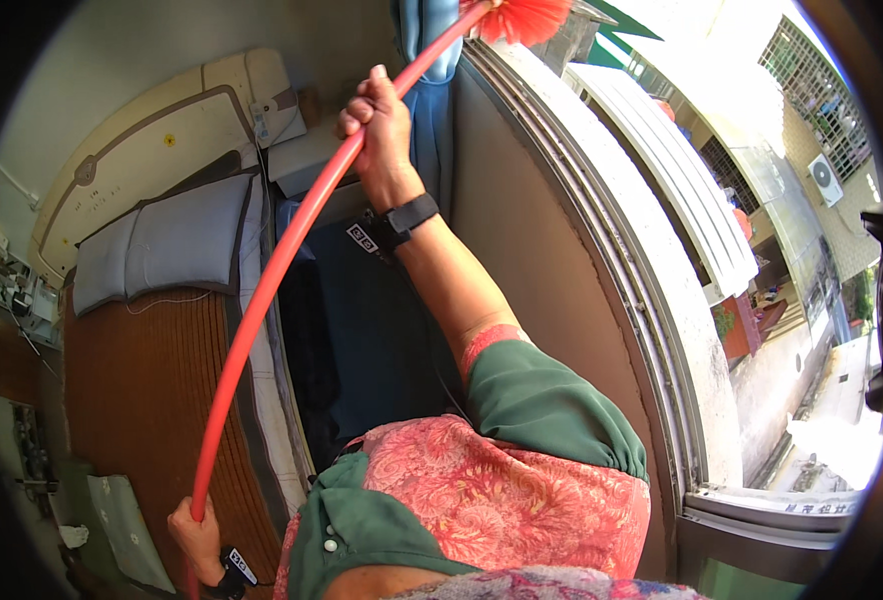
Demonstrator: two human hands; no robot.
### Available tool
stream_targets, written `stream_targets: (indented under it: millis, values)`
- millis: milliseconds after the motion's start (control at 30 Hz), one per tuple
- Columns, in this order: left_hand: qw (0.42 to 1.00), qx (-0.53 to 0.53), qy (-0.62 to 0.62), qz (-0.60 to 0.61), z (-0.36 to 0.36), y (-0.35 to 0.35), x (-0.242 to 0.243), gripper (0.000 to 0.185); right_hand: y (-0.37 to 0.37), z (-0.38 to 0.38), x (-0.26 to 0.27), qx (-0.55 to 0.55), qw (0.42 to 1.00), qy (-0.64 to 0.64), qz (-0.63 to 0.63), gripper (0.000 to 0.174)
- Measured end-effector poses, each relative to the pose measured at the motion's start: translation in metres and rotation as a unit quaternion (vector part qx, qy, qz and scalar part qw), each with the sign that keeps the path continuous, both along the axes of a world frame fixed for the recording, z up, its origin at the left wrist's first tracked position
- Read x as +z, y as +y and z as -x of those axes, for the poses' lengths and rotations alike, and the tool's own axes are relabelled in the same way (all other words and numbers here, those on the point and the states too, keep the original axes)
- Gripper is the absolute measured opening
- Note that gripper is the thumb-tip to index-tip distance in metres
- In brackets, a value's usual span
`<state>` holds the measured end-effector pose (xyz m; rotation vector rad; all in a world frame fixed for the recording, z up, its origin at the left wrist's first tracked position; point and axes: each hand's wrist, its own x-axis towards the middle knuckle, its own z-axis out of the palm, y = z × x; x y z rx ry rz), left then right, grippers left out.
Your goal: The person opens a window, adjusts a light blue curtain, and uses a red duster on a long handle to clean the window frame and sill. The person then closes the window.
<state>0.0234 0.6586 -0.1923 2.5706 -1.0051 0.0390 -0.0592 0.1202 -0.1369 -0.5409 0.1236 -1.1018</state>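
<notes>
A long red broom handle (261, 292) crosses the view from bottom left to top centre, bent by the lens. My right hand (376, 120) grips its upper part, and my left hand (195, 534) is closed around its lower part. At the handle's upper end, the broom's red bristles (520, 16) are partly cut off by the top of the frame. They are near the blue curtain (430, 127) and the upper end of the window track. Each wrist wears a black strap with a small device.
On the left is a bed with a brown mat (141, 375), grey pillows (186, 232) and a cream headboard (156, 135). A metal window track (599, 195) runs down the right, with a pale outer ledge and buildings beyond. A bedside table stands near the curtain.
</notes>
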Motion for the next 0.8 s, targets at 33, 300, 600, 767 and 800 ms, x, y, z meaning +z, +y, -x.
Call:
stream_targets:
  millis: [33,300,600,767,800]
  values:
    - [1.000,0.006,0.019,-0.007,0.004,-0.002,-0.001,0.028,-0.004,-0.011,-0.007,0.017,0.999,0.034,-0.031,0.033]
    - [0.989,0.057,0.133,-0.032,0.022,-0.020,0.001,0.026,-0.021,-0.022,-0.026,-0.036,0.997,0.073,0.007,0.037]
    - [0.976,0.015,0.216,-0.037,0.041,-0.069,-0.034,0.029,-0.076,0.003,-0.065,-0.037,0.982,0.183,0.005,0.032]
    - [0.980,0.049,0.176,-0.083,0.023,-0.016,-0.015,0.026,-0.013,0.015,-0.071,-0.040,0.992,0.115,0.032,0.032]
    - [0.986,0.045,0.146,-0.065,0.022,-0.017,-0.012,0.025,-0.016,0.011,-0.061,-0.026,0.997,0.064,0.036,0.032]
